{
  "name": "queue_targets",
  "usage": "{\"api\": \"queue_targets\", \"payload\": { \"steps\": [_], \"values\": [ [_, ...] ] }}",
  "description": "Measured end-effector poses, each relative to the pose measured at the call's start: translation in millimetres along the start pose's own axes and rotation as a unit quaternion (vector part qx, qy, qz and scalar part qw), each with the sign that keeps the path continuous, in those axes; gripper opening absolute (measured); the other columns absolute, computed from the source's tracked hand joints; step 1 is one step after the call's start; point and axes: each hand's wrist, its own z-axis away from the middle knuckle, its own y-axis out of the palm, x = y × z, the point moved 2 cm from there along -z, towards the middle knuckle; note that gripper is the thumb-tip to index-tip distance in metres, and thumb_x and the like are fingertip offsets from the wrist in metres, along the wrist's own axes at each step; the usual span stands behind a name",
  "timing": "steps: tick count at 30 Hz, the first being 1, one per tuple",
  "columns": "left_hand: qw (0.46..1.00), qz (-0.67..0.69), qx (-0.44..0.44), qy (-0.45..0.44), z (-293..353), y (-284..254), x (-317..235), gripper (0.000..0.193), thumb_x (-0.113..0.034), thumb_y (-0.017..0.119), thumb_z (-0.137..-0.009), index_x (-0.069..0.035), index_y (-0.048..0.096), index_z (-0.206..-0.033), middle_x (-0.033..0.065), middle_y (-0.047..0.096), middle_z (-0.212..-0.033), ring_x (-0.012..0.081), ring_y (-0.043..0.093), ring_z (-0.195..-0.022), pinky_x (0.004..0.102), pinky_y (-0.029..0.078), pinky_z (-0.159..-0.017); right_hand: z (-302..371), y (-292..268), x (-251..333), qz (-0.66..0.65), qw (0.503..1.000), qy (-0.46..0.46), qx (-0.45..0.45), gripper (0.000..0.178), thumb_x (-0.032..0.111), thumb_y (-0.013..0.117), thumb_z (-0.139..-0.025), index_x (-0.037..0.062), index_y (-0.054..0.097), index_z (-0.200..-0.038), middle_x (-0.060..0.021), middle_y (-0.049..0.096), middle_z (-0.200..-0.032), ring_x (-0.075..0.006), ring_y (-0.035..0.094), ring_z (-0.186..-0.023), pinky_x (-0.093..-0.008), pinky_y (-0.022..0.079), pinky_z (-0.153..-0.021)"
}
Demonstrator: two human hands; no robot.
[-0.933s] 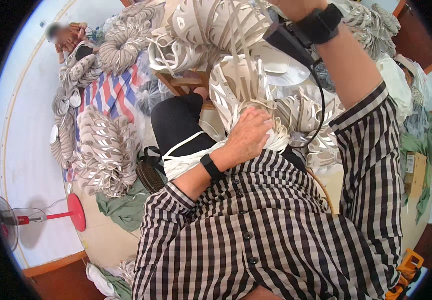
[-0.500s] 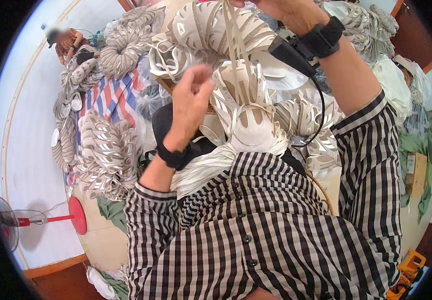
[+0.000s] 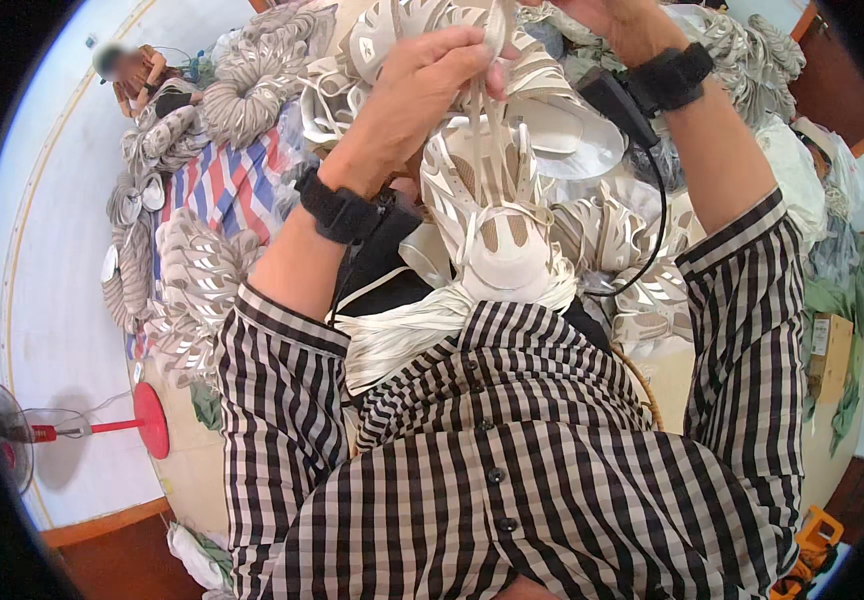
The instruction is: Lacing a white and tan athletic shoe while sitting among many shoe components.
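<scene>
A beige and white shoe upper [image 3: 497,235] rests against my lap with its toe toward me. Flat cream laces [image 3: 485,130] rise from its eyelets toward the top of the view. My left hand [image 3: 432,80] is closed around these laces, its fingertips pinching them above the shoe's opening. At the upper edge my right hand [image 3: 597,14] is raised to the right of the left one. Its fingers are partly cut off by the picture's edge, so its hold is hidden. A bundle of loose cream laces [image 3: 402,330] lies across my lap beside the upper.
Stacked shoe uppers [image 3: 202,290] stand at the left on a striped sheet [image 3: 222,185]. More uppers [image 3: 652,300] lie to the right. A red-based fan [image 3: 152,420] is at the lower left. Another person [image 3: 142,85] sits at the far left. A cardboard box [image 3: 832,355] stands at the right.
My left hand has moved up and right from beside the shoe upper and taken hold of the laces. My right hand has shifted slightly to the right and up.
</scene>
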Motion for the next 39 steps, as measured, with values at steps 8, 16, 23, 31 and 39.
{"api": "queue_targets", "payload": {
  "steps": [8, 16, 23, 31, 39],
  "values": [
    [0.994, -0.002, -0.104, -0.035, -24, -21, 39, 0.022, -0.015, 0.048, -0.093, 0.001, 0.063, -0.099, 0.0021, 0.060, -0.077, 0.0107, 0.056, -0.074, 0.0228, 0.041, -0.072, 52, -33, -109, 0.038, 0.991, 0.126, 0.030, 0.047, 0.045, 0.052, -0.091, 0.0017, 0.062, -0.108, -0.0031, 0.065, -0.095, -0.0063, 0.048, -0.056, -0.0205, 0.040, -0.049],
    [0.993, -0.044, -0.105, -0.037, -42, -12, 44, 0.022, -0.013, 0.049, -0.091, 0.001, 0.063, -0.101, 0.0022, 0.060, -0.076, 0.0104, 0.057, -0.074, 0.0223, 0.039, -0.069, 88, 10, -125, 0.092, 0.977, 0.142, 0.131, 0.036, 0.033, 0.056, -0.090, 0.0052, 0.059, -0.114, 0.0021, 0.056, -0.074, -0.0053, 0.044, -0.055, -0.0206, 0.036, -0.051],
    [0.971, -0.215, -0.096, -0.036, -40, -32, 62, 0.025, -0.013, 0.054, -0.085, 0.003, 0.061, -0.103, 0.0062, 0.064, -0.083, 0.0143, 0.059, -0.076, 0.0263, 0.044, -0.070, 78, 23, -169, -0.054, 0.974, 0.195, 0.105, 0.027, 0.029, 0.047, -0.097, 0.0058, 0.058, -0.091, 0.0038, 0.052, -0.069, -0.0053, 0.045, -0.054, -0.0197, 0.039, -0.050],
    [0.921, -0.346, -0.116, -0.135, 92, 9, 76, 0.024, -0.017, 0.062, -0.079, 0.000, 0.060, -0.097, 0.0121, 0.065, -0.085, 0.0182, 0.062, -0.075, 0.0291, 0.049, -0.072, 85, 20, -178, -0.163, 0.962, 0.218, -0.002, 0.022, 0.022, 0.049, -0.096, 0.0023, 0.057, -0.099, 0.0049, 0.043, -0.063, -0.0049, 0.039, -0.050, -0.0212, 0.040, -0.047],
    [0.905, -0.376, -0.065, -0.186, 157, 36, 112, 0.016, -0.015, 0.062, -0.081, 0.000, 0.062, -0.089, 0.0116, 0.062, -0.074, 0.0160, 0.060, -0.065, 0.0289, 0.049, -0.064, 82, 24, -184, -0.135, 0.965, 0.221, 0.032, 0.024, 0.023, 0.054, -0.094, 0.0008, 0.057, -0.101, 0.0053, 0.044, -0.064, -0.0042, 0.038, -0.050, -0.0209, 0.041, -0.048]
  ]
}}
